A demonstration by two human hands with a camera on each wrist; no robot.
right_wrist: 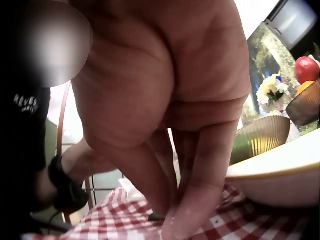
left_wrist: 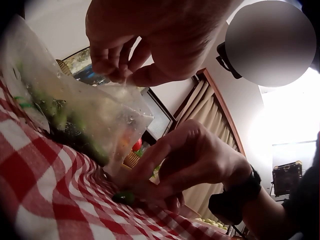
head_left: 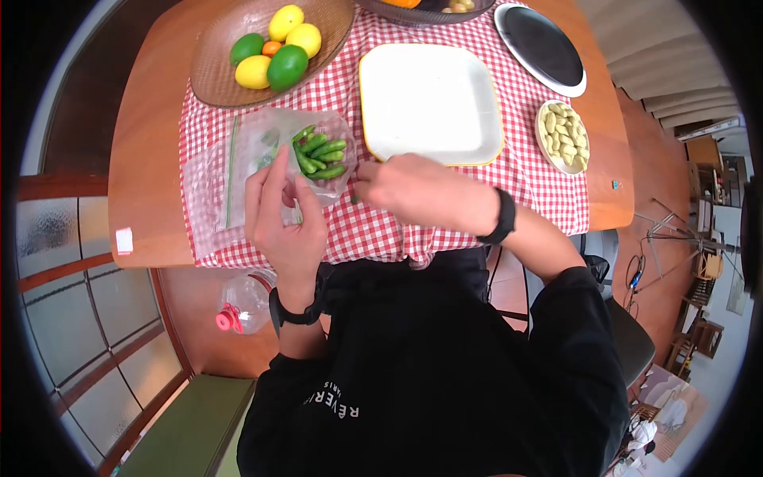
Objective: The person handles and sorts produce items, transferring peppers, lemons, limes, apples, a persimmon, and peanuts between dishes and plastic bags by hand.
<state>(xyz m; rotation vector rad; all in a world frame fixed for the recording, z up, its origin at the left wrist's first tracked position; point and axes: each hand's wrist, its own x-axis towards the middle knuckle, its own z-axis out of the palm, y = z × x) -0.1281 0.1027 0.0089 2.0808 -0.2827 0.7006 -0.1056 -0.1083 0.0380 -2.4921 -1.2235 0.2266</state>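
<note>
A clear zip bag (head_left: 262,135) with several green chili peppers (head_left: 318,151) in it lies on the checked cloth. My left hand (head_left: 286,211) pinches the bag's edge between thumb and fingers; the left wrist view shows the bag wall (left_wrist: 120,102) raised under that hand (left_wrist: 150,45). To the right of the bag, my right hand (head_left: 425,191) reaches down to the cloth. Its fingertips pinch a single green chili pepper (left_wrist: 123,197), mostly covered by the fingers in the head view. In the right wrist view, the thumb and fingers of this hand (right_wrist: 165,100) point downward.
A white tray with a yellow rim (head_left: 433,103) stands just beyond my right hand. Lemons and limes fill a ribbed bowl (head_left: 214,60) at the back left. A dish of pale green pods (head_left: 564,137) and a black-topped oval plate (head_left: 540,46) are at the right.
</note>
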